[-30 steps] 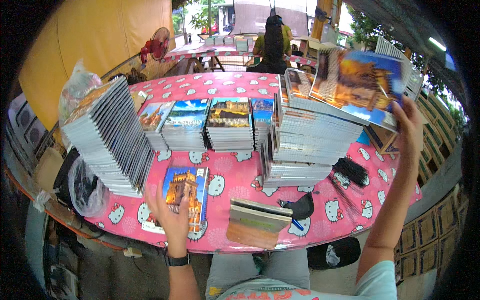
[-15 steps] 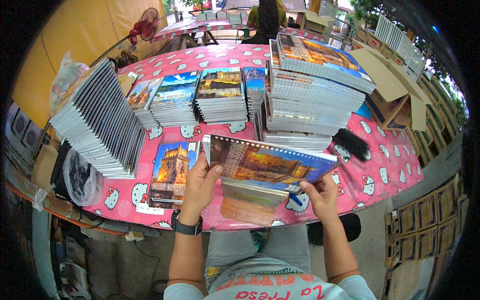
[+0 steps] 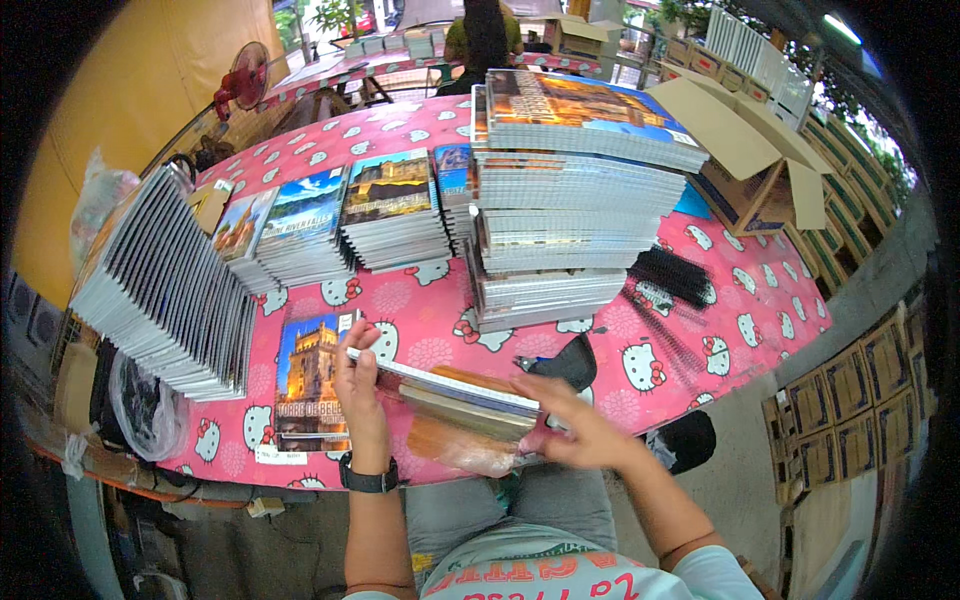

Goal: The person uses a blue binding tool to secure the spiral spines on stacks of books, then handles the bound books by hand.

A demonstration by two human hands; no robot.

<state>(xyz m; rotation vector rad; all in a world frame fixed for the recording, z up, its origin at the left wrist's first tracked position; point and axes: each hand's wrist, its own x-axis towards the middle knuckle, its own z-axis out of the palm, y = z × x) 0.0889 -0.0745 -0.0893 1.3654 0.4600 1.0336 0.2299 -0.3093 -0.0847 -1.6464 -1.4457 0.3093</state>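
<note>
A sheaf of punched pages point(image 3: 470, 388) stands on its long edge, tilted, seen mostly from its top edge. My left hand point(image 3: 362, 395), with a dark watch at the wrist, grips its left end between thumb and fingers. At the right end, my right hand point(image 3: 570, 422) has its fingers stretched out along the sheaf; it is slightly blurred. Beneath the sheaf sits a wooden block point(image 3: 455, 448) near the table's front edge. Left of my left hand lies a spiral-bound book with a tower cover point(image 3: 312, 375). A dark tool with a blue part point(image 3: 560, 362) rests beyond my right hand.
On the pink patterned table point(image 3: 430, 325) are a tall pile of books point(image 3: 575, 190), a leaning stack of bound books point(image 3: 165, 290) and several shorter stacks point(image 3: 395, 215). Black spiral coils point(image 3: 672, 277) lie at right, near an open carton point(image 3: 760, 185). A person point(image 3: 482, 45) sits at the back.
The sheaf has tipped from cover-up to nearly upright and come down to the block. My right hand has let go its pinch and straightened its fingers. The view has shifted.
</note>
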